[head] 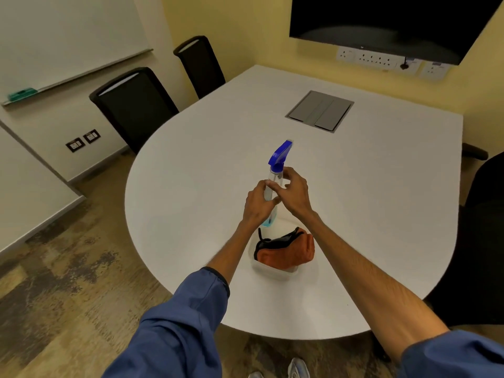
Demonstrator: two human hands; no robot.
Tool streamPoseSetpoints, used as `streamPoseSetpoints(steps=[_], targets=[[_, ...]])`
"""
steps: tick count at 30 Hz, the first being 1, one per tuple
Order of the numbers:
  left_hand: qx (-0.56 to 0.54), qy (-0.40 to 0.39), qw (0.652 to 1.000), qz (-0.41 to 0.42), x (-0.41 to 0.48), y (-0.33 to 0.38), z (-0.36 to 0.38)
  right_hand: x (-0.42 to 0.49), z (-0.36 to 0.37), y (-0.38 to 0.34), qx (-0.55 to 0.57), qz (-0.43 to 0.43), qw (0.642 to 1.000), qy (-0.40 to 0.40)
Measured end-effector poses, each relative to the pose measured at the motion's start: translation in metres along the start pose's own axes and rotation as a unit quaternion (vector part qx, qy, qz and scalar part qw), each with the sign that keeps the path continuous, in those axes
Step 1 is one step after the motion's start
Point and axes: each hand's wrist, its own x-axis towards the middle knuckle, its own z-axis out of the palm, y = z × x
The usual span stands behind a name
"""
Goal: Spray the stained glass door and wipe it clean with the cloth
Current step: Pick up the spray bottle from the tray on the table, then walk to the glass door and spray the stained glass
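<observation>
On the white table (354, 186) a spray bottle (280, 156) is stood upright, with an orange cloth (289, 251) bunched in a tub (272, 270) just beside it. Bottle's wrapped by the left hand (257, 203); right hand (296, 195) is held half-open at the neck, contact can't be told tbh.

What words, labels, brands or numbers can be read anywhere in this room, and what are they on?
No text here can be read.
bottle: no label shows.
cloth: no tag or print shows.
screen: tiny mark on its lower edge, too small to read.
sockets: markings too small and blurred.
switches: too small to read.
whiteboard: no writing shows.
</observation>
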Motion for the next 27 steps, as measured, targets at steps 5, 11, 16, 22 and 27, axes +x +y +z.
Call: streamPoseSetpoints(steps=[5,11,16,22,27], targets=[[-0.011,0.043,0.999,0.001,-0.016,0.007,-0.034,-0.004,0.018,-0.034,0.028,-0.036,0.999,-0.02],[0.012,0.116,0.993,-0.027,-0.043,0.004,-0.082,-0.017,0.039,-0.076,0.057,-0.105,0.989,-0.088],[0.027,0.183,0.982,-0.048,-0.086,0.009,-0.102,-0.046,0.046,-0.099,0.083,-0.16,0.973,-0.144],[0.02,0.29,0.952,-0.098,-0.158,0.009,-0.11,-0.096,0.053,-0.121,0.098,-0.207,0.942,-0.245],[0.012,0.386,0.912,-0.134,-0.23,0.0,-0.125,-0.153,0.071,-0.14,0.128,-0.242,0.905,-0.325]])
